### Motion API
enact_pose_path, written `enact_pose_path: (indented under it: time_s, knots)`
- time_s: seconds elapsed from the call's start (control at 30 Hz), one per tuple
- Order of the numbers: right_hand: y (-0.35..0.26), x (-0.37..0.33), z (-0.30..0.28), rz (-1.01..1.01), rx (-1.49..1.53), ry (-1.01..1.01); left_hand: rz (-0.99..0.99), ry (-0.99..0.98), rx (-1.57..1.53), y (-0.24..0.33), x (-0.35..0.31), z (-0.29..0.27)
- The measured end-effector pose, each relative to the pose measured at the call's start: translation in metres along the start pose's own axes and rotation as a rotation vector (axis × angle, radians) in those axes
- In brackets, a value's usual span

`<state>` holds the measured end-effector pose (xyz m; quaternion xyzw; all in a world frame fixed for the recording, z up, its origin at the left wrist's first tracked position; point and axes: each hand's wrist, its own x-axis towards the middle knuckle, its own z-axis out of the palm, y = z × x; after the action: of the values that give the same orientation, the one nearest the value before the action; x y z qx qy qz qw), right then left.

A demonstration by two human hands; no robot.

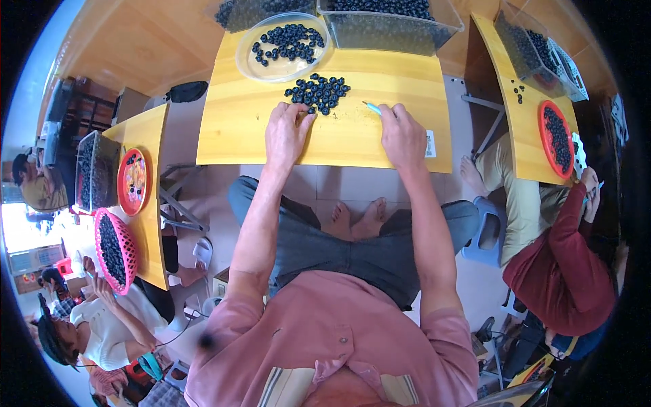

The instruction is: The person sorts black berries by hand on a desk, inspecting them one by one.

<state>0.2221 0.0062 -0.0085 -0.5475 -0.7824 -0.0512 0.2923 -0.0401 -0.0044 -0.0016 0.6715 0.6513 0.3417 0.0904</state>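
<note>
My left hand [286, 134] rests on the yellow table [237, 129], thumb and fingers drawn together at a dark round bead [311, 110]. That bead lies at the near edge of a loose pile of dark shiny beads [324, 91], many with a pale spot or hole. My right hand [401, 132] is closed around a slim light blue pen-like tool [373, 108], whose brownish tip points left toward the pile. A gap separates the tip from the beads. Most of the tool is hidden inside the fingers.
Beyond the pile stands a clear round tub [245, 64] holding more beads, with a clear bin [386, 42] of beads behind it. A white label [430, 144] sits by the right edge. Side tables carry an orange-red tray [555, 139] and a pink basket [125, 254]; people work there.
</note>
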Motion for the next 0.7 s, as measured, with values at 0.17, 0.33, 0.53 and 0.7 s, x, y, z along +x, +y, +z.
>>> enact_pose_path:
  time_s: [0.17,0.33,0.53,0.7]
  knots:
    - [0.001,-0.001,0.001,-0.003,0.008,-0.002,-0.014,-0.006,-0.021,0.002,0.001,0.001]
    - [-0.001,-0.002,0.001,0.003,0.011,-0.001,-0.001,0.010,0.038,0.008,0.002,-0.001]
    - [0.001,-0.001,0.004,0.000,0.009,0.001,0.025,0.008,0.024,0.009,0.001,0.000]
    - [0.002,-0.001,0.004,-0.001,0.005,-0.013,-0.002,0.057,-0.063,0.007,-0.002,0.005]
